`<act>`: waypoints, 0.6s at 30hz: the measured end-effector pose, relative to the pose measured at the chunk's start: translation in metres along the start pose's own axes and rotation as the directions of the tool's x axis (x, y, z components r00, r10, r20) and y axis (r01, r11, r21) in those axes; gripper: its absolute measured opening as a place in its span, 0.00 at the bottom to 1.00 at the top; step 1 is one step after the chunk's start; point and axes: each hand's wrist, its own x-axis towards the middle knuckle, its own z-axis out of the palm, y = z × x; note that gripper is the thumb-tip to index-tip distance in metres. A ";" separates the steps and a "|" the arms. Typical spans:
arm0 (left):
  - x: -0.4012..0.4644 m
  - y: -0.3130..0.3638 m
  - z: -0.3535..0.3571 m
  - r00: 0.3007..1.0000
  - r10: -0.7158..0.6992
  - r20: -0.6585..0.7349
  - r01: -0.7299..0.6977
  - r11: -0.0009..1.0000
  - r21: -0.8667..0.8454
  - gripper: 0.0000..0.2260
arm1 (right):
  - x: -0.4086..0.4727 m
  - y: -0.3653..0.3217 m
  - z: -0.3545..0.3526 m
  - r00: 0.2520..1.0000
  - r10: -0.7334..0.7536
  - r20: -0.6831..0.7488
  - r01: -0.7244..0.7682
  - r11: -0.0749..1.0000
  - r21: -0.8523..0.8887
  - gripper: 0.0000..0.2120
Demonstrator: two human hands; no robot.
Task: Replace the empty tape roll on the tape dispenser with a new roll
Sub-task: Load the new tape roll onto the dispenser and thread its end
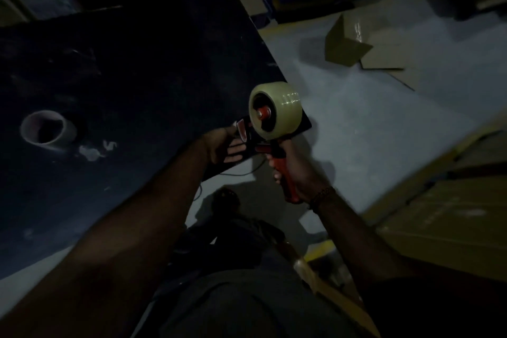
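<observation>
Pretty dark, so your left hand (223, 145) is hard to read: fingers look straight against the front of the tape dispenser (270, 143). Your right hand (295, 173) grips its red handle, new tape roll (275, 110) mounted above. Empty tape core (48, 130) sits on the desk (131, 68), far left of both hands.

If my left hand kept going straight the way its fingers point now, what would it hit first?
Most likely the tape dispenser. The left hand points right, its fingers already at the dispenser's front end, below the new tape roll. Contact looks made, though the dim light leaves depth unclear.
</observation>
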 end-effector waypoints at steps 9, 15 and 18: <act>0.042 -0.005 -0.020 0.834 0.516 -0.194 -0.354 0.771 0.529 0.02 | 0.011 0.047 -0.012 1.000 0.002 0.030 -0.003 0.999 0.035 0.24; 0.057 -0.006 -0.016 0.733 0.681 -0.001 -0.306 0.331 0.893 0.10 | 0.042 0.094 -0.005 1.000 0.000 -0.014 0.001 1.000 0.030 0.20; 0.064 -0.020 -0.022 0.669 0.740 0.069 -0.378 0.259 0.889 0.12 | 0.060 0.113 -0.001 0.997 -0.004 -0.072 0.003 1.000 -0.005 0.24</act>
